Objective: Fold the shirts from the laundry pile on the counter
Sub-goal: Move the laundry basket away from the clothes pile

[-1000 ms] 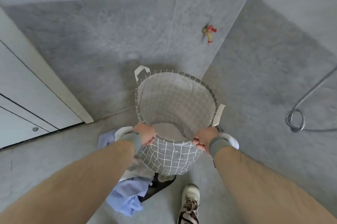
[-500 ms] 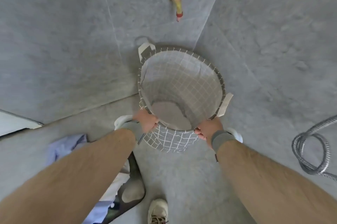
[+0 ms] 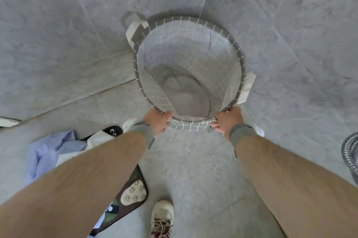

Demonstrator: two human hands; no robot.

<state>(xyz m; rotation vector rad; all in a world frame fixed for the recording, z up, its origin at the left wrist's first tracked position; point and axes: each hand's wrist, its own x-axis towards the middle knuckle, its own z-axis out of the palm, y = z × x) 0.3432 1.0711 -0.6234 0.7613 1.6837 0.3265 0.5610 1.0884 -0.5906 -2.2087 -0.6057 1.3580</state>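
Note:
A round grey laundry basket (image 3: pixel 195 48) with a white grid pattern and two cloth handles stands in front of me, and nothing lies inside it. My left hand (image 3: pixel 157 121) grips the near rim on the left. My right hand (image 3: pixel 226 121) grips the near rim on the right. Both wrists wear grey bands. A pile of clothes lies at the lower left: a light blue shirt (image 3: pixel 46 152), a white garment (image 3: pixel 96 139) and a dark patterned piece (image 3: pixel 133 193). My left forearm hides part of the pile.
Grey stone tile walls meet in a corner behind the basket. A coiled metal shower hose (image 3: pixel 350 152) hangs at the right edge. My shoe (image 3: pixel 161 218) shows on the grey floor at the bottom.
The view tilted down and drew nearer to the basket, so it looks larger and the red tap left the frame. Both hands kept their grip on the rim.

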